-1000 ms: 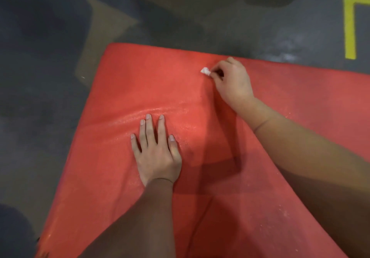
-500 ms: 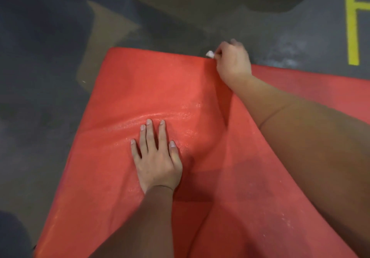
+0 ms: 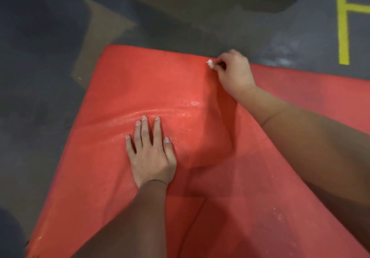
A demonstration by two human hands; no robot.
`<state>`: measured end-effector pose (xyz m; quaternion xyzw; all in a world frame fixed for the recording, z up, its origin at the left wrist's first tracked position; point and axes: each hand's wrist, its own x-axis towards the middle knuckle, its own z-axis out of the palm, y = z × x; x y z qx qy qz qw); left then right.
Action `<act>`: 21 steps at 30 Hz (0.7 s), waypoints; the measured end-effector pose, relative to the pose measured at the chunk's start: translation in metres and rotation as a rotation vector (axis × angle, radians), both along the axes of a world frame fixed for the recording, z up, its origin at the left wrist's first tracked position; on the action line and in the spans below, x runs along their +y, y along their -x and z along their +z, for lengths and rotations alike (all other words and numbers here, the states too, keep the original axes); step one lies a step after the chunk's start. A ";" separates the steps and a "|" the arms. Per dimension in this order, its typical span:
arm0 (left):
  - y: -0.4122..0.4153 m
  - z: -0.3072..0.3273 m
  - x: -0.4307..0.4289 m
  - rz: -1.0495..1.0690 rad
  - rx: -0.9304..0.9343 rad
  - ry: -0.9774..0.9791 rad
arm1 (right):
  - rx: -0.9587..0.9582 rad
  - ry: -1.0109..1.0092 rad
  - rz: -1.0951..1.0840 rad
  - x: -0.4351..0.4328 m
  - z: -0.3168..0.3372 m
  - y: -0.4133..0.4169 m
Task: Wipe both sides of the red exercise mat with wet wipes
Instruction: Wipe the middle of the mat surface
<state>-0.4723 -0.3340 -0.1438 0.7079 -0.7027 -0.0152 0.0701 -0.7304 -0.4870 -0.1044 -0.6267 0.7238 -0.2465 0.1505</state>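
Dark grey concrete floor fills the top and left of the view, with a yellow painted line at the upper right. Spread over the floor and taking up most of the picture lies the red exercise mat, seen from above by the person kneeling at it. A brighter stretch of the mat seems to lie on top of a duller stretch that runs off to the right. The left hand rests flat on the middle of the mat, fingers straight and slightly apart, holding nothing. The right hand reaches to the mat's far edge, its fingers curled and pinching a small, bunched white wet wipe against that edge. A shiny wet streak crosses the mat just beyond the left fingertips, which suggests part of this face is wiped. The duller area on the right shows pale specks and looks dry, so it probably needs wiping. Whether the underside is cleaned cannot be told, so the task looks partway at best.
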 end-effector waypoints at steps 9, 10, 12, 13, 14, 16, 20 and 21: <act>-0.001 -0.002 0.001 -0.019 -0.010 0.003 | 0.022 0.006 0.142 0.043 -0.002 -0.011; -0.001 -0.002 0.001 -0.020 -0.007 0.001 | 0.021 0.003 0.100 0.044 -0.001 -0.013; -0.001 -0.003 0.000 -0.012 -0.001 0.007 | 0.028 -0.008 0.096 0.064 -0.002 -0.030; -0.001 -0.003 0.000 -0.009 -0.001 0.015 | 0.009 -0.006 0.118 0.081 -0.003 -0.040; -0.001 -0.003 0.000 -0.011 0.001 0.024 | -0.023 -0.002 0.152 0.099 -0.004 -0.050; -0.001 -0.004 0.000 -0.019 0.010 0.034 | -0.073 -0.002 0.255 0.131 -0.005 -0.063; -0.004 -0.005 0.000 -0.036 0.007 0.027 | -0.025 -0.005 0.255 0.137 -0.006 -0.063; -0.005 -0.004 0.000 -0.038 0.008 0.016 | -0.022 -0.001 0.199 0.134 -0.006 -0.060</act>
